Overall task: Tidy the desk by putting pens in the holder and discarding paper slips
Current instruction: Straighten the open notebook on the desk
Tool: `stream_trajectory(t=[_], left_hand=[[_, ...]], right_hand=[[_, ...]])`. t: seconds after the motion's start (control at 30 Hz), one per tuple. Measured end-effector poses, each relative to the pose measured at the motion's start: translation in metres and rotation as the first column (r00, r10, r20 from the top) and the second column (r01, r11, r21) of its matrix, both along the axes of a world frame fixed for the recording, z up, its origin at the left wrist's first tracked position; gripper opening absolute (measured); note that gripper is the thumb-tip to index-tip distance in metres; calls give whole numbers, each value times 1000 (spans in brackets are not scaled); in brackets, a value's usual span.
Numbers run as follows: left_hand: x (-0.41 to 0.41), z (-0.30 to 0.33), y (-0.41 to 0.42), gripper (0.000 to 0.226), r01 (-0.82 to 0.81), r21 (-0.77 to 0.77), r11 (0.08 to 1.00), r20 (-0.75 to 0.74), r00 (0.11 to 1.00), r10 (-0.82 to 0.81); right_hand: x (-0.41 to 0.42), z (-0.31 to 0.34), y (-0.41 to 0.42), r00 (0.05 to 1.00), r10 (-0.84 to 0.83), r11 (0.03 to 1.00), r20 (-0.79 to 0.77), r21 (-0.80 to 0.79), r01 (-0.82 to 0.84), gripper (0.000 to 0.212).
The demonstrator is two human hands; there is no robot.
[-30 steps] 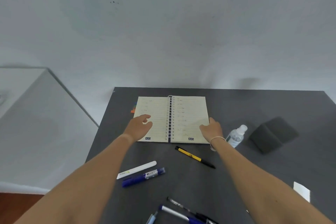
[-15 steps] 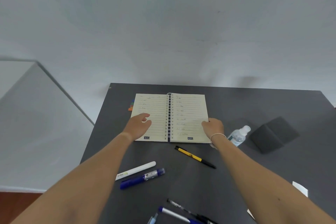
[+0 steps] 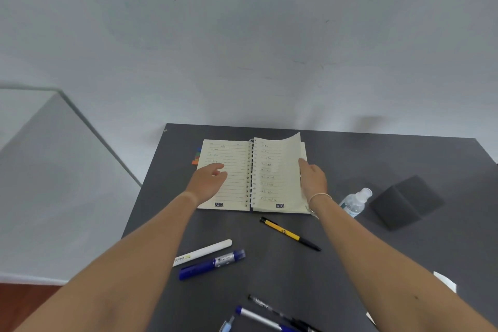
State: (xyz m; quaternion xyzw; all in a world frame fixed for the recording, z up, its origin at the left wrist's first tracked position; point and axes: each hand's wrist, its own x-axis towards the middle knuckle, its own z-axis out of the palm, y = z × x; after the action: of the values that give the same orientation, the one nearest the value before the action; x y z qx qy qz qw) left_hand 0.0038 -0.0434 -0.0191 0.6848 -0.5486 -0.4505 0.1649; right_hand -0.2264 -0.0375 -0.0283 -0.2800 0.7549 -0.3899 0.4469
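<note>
- Pens: none is put away yet. A yellow-and-black pen [image 3: 289,233] lies just below the notebook, a white marker [image 3: 202,252] and a blue marker [image 3: 213,263] sit side by side on the left, and more pens [image 3: 269,317] cluster at the near edge (partly cut off by the frame).
- Pen holder: none is clearly in view; the dark grey block [image 3: 404,202] at the right could be something else, I cannot tell.
- Paper slips: one white slip [image 3: 446,281] lies near the right edge, not discarded.
- Hands: the right hand [image 3: 312,179] pinches the outer edge of a page of the open spiral notebook [image 3: 234,188], lifting it; the left hand [image 3: 208,182] rests flat and relaxed on the left page, holding nothing.
- Nearby: a small clear bottle [image 3: 355,202] lies just right of the notebook on the dark desk [image 3: 377,156].
- Judgement: the tidying has barely begun; all sorting remains.
</note>
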Motion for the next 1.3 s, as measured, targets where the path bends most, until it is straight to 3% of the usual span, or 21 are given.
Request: stream_trajectory(t=[0.1, 0.23, 0.3, 0.43, 0.57, 0.63, 0.7, 0.83, 0.97, 1.07, 1.13, 1.2, 1.3], left_hand=[[-1, 6, -1, 43, -26, 9, 1000, -53, 998, 27], [-3, 15, -3, 42, -65, 23, 998, -138, 988, 67], [-6, 20, -5, 34, -106, 42, 993, -222, 968, 113], [-8, 31, -12, 50, -177, 138, 975, -380, 899, 217], [2, 29, -22, 80, -182, 179, 967, -434, 867, 244], [8, 24, -25, 69, -185, 143, 972, -415, 881, 229], [11, 30, -20, 46, -181, 47, 982, -323, 928, 187], [17, 26, -12, 58, -184, -92, 979, -151, 974, 169], [25, 13, -7, 69, 0, -147, 989, 167, 986, 25], [23, 4, 1, 70, 196, -70, 978, 529, 838, -130], [19, -1, 5, 69, 325, -59, 944, 675, 710, -202], [16, -7, 7, 67, 428, -27, 903, 726, 629, -277], [12, -17, 9, 62, 549, 34, 835, 706, 578, -409]], right_hand=[[6, 4, -2, 910, 0, 1000, 415, 17, -7, 46], [15, 0, -4, 759, 74, 997, 646, -76, -33, 54], [24, 5, -4, 765, 111, 994, 634, -79, -79, 56], [47, 16, -3, 861, 315, 947, 400, -70, -313, 53], [67, 24, 1, 819, 529, 843, 222, -26, -537, 54], [71, 23, 1, 799, 581, 809, 156, 2, -588, 53], [70, 20, 1, 798, 593, 801, 103, 22, -598, 51], [54, 13, 6, 807, 587, 810, -68, 49, -585, 52], [32, 0, 11, 804, 551, 830, -222, 47, -556, 44], [19, -10, 13, 742, 569, 814, -355, 112, -571, 45], [13, -16, 15, 688, 582, 800, -433, 153, -580, 47], [9, -19, 18, 620, 607, 776, -497, 202, -597, 49], [7, -24, 21, 524, 646, 738, -555, 276, -616, 50]])
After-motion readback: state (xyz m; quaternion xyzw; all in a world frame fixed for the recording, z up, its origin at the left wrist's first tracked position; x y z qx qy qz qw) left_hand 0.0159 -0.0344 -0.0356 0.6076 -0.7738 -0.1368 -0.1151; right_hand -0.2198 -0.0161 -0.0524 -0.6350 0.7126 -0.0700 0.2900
